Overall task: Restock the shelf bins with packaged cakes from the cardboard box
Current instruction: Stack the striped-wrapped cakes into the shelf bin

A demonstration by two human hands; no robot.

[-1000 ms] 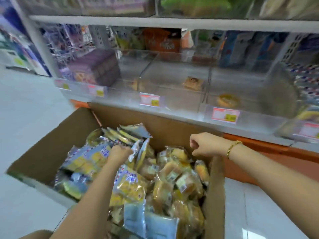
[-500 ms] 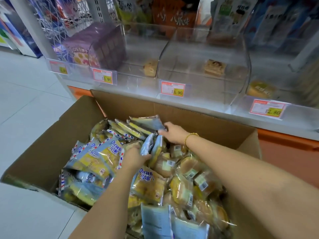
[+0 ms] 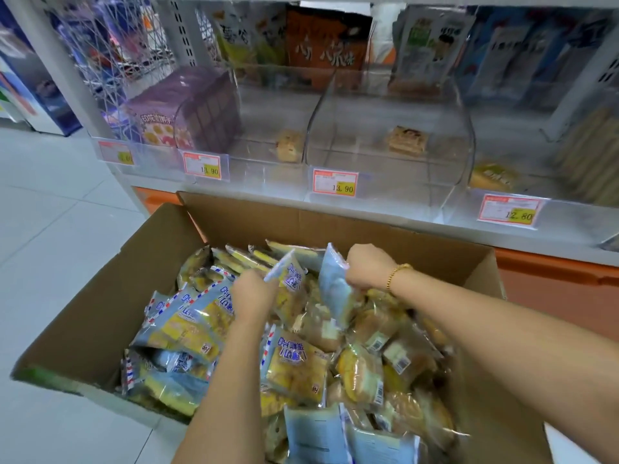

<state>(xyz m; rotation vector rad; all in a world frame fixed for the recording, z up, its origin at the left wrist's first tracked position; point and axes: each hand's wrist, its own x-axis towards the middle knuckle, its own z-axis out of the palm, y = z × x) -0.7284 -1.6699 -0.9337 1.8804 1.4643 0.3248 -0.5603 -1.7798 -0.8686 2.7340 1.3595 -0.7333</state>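
An open cardboard box [image 3: 100, 316] on the floor is heaped with packaged cakes in blue-and-yellow wrappers and clear wrappers. My left hand [image 3: 253, 293] grips a blue-and-yellow cake packet [image 3: 289, 272] near the middle of the pile. My right hand [image 3: 366, 267], with a gold bracelet at the wrist, holds another packet [image 3: 335, 289] by its top edge, its pale blue back towards me. Above the box stand clear shelf bins [image 3: 388, 142]; each of three holds a single cake.
A purple biscuit box [image 3: 181, 112] fills the left bin. Red-and-yellow price tags [image 3: 335, 182] line the shelf front. Snack bags stand behind the bins. An orange base [image 3: 552, 272] runs under the shelf. White floor tiles lie to the left.
My right hand came from the box's rim into the pile and took hold of a packet. My left hand closed on a packet and raised it slightly. The view tilted down towards the box.
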